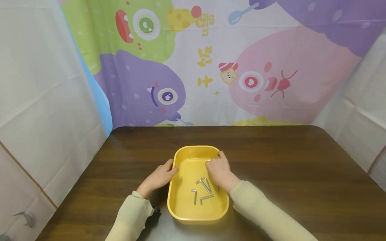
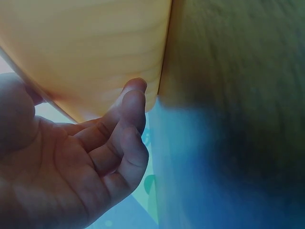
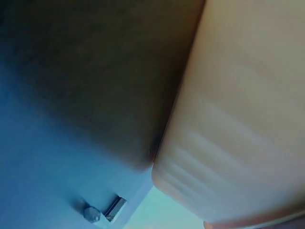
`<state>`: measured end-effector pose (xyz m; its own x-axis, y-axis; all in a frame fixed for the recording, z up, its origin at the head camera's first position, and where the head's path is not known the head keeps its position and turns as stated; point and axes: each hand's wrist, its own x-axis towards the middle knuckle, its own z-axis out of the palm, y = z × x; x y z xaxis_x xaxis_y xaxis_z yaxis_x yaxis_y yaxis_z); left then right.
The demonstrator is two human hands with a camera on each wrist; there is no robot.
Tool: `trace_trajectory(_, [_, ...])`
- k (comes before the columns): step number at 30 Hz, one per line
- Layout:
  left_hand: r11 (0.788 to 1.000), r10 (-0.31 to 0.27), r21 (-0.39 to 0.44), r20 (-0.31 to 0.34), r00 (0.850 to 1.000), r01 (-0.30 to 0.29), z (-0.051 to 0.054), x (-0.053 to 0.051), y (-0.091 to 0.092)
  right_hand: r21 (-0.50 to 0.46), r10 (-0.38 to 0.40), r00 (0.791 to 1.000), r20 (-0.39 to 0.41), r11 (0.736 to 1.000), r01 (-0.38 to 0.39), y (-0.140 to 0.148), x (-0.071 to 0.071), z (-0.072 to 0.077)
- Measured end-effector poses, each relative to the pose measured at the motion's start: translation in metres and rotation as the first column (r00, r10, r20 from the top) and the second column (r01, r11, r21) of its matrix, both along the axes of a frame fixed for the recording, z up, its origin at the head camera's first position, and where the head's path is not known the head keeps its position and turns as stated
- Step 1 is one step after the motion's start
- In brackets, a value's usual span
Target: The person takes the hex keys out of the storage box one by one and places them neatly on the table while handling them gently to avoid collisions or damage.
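A yellow tray (image 1: 184, 207) stands on the dark wooden table, with several L-shaped hex keys (image 1: 195, 196) lying in it. My left hand (image 1: 159, 175) grips its left rim, thumb over the edge; in the left wrist view the fingers (image 2: 126, 152) curl up against the outer wall. At the right side my right hand (image 1: 219, 170) reaches over the rim with curled fingers, one finger on the edge. What those fingers hold inside is hidden. The right wrist view mostly has the tray's outer wall (image 3: 228, 124), with just a fingertip showing at the rim.
Two small metal pieces (image 3: 92, 214) show at the lower left of the right wrist view, one with a hexagonal end; their exact place is unclear. A cartoon-printed curtain (image 1: 208, 100) hangs behind the table (image 1: 286, 167). Something black (image 1: 155, 214) shows beside the left sleeve.
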<state>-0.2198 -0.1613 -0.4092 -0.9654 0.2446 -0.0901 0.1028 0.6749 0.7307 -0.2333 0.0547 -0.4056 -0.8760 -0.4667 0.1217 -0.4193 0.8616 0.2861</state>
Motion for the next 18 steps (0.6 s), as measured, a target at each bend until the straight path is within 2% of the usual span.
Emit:
trace_trajectory(5, [1.0, -0.005, -0.001, -0.006, 1.0, 0.004, 0.0001, -0.0003, 0.0, -0.022, 0.007, 1.0, -0.006, 1.0, -0.007, 0.0004, 0.0, 0.0007])
trace_trajectory(10, [1.0, -0.015, 0.003, -0.001, 1.0, 0.015, 0.0001, 0.0001, -0.0001, -0.144, 0.048, 0.998, -0.029, 0.988, -0.052, 0.003, 0.0009, -0.0004])
trace_trajectory(13, [1.0, -0.014, 0.006, 0.001, 1.0, 0.014, -0.001, -0.0001, -0.0003, -0.258, 0.096, 0.994, -0.045, 0.96, -0.105, 0.0042, 0.0019, -0.0012])
trace_trajectory(18, [1.0, -0.008, 0.002, -0.004, 1.0, 0.008, -0.0024, -0.0013, -0.0009, -0.42, 0.167, 0.985, -0.05, 0.891, -0.172, 0.0057, 0.0056, 0.0023])
